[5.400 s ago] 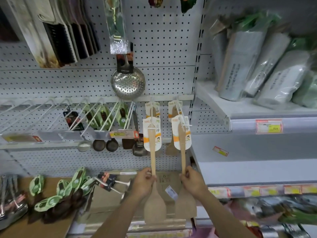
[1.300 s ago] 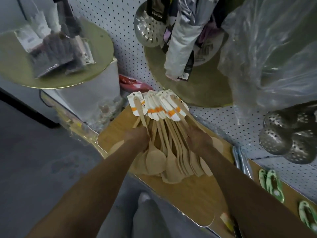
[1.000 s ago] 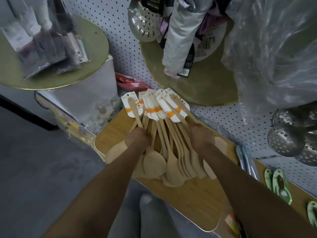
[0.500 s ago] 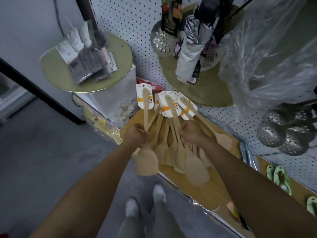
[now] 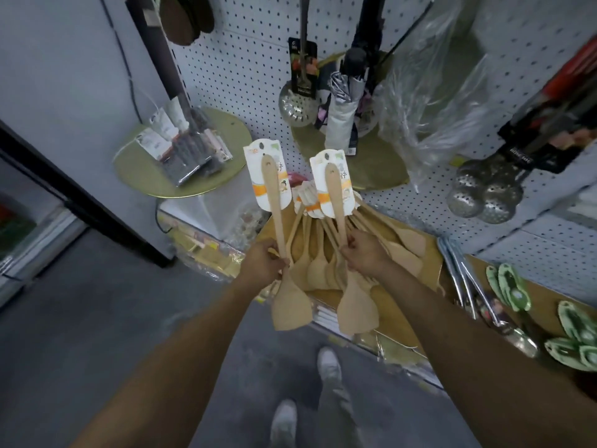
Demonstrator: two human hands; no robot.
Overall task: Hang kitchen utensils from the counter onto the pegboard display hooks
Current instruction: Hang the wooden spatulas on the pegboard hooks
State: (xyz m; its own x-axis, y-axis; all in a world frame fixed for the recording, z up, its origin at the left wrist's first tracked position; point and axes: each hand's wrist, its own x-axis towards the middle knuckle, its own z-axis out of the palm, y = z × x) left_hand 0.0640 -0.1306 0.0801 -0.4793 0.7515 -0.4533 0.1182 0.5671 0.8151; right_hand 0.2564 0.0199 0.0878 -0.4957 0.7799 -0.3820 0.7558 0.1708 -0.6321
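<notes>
Left hand grips a wooden spatula by the handle, fingers curled round it, blade down, label card up. Right hand grips a second wooden spatula the same way, fingers wrapped tight. Both are held upright, side by side, above the desk's left end. Spatula pile lies on the desk there, against the pegboard. Metal skimmers hang at right.

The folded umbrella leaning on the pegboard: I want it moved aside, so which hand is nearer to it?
Right. The right hand is below the folded umbrella; the left hand lies farther down-left. Each grips a wooden spatula.
</notes>
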